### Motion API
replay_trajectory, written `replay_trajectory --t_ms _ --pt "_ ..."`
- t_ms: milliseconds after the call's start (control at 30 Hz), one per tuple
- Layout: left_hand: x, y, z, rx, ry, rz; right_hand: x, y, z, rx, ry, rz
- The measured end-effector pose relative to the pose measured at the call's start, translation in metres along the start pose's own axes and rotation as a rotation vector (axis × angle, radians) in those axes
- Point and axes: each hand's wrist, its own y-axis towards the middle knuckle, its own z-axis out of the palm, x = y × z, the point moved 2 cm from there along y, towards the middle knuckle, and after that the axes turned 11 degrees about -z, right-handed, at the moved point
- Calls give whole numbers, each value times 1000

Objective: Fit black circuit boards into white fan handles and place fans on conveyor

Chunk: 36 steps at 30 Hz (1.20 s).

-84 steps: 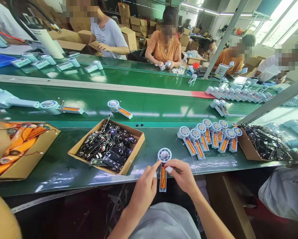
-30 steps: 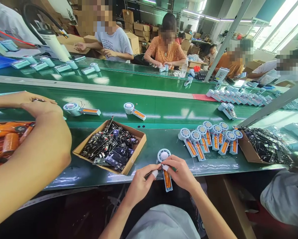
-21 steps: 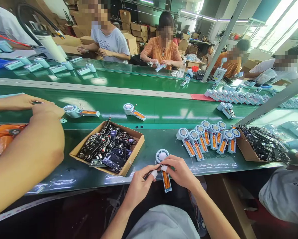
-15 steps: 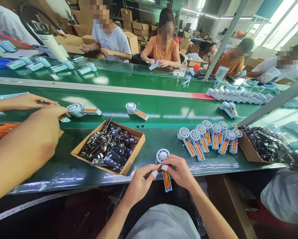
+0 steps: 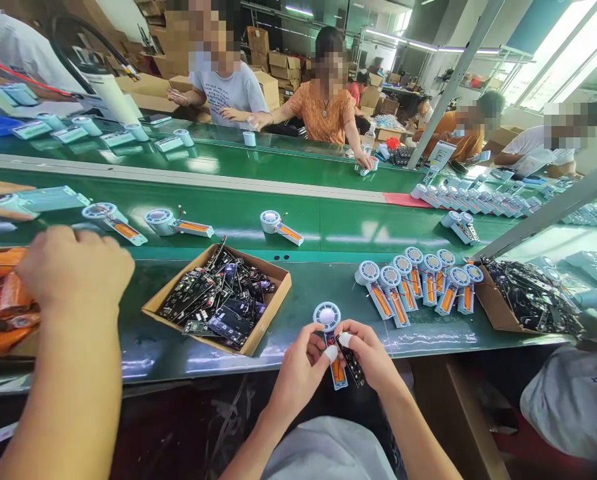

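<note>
Right in front of me lies a light-blue handheld fan housing (image 5: 327, 315) with a round grille and an open handle, an orange battery (image 5: 338, 375) showing inside it. My left hand (image 5: 304, 363) is closed at the top of this handle, thumb and fingertips against it; whether it also pinches a wire is hidden. A narrow black circuit board (image 5: 353, 368) is held in my right hand (image 5: 368, 350), slanting beside the handle's right side. White covers are on both thumb tips.
A cardboard tray of circuit boards (image 5: 273, 313) stands left, another box of boards (image 5: 498, 313) right. Several open fans (image 5: 391, 277) cluster right of centre. More fans (image 5: 271, 222) lie on the green belt (image 5: 323, 227). A co-worker's arm (image 5: 78, 333) reaches over orange batteries (image 5: 8, 300).
The circuit board has come into clear view in my right hand, tilted downward right of the handle. My left hand has moved onto the handle. At left, the co-worker's arms have drawn apart.
</note>
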Motion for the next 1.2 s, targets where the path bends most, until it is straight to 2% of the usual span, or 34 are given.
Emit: replay_trajectory --t_ms 67,133,267,333,367,467,567,700,800,900,967,1067,1133,1200 --pt "4 8 3 -65 -102 -48 -3 1 2 -61 119 -27" --pt "4 10 5 -14 -251 -139 -5 0 4 -78 189 -73" --pt "-4 3 9 400 -479 -318 -8 -5 6 54 170 -135" --pt "-9 -1 10 522 -554 -361 -8 -9 5 117 111 -168" --pt "-10 -1 10 537 -594 -365 -6 -10 3 126 77 -185" --pt "-10 -1 11 430 -650 -282 4 -12 -3 72 -90 -252" --pt "-7 -1 11 281 -525 -174 16 -12 -7 -8 -351 -328" --pt "-7 0 11 193 -391 -118 25 -11 -9 -90 -759 -412" --pt "-7 2 12 142 -373 -84 31 -13 -7 -24 -1181 -422" --pt "-8 4 11 93 -341 -53 41 -18 -3 148 -1503 -373" --pt "-10 4 9 82 -316 -43 49 -22 3 317 -1525 -384" --pt "-16 2 9 112 -282 -43 56 -27 12 553 -1297 -445" --pt "-20 1 8 155 -289 -57 54 -27 15 563 -1100 -419" --pt "-20 0 8 212 -344 -95 46 -25 14 477 -891 -316"
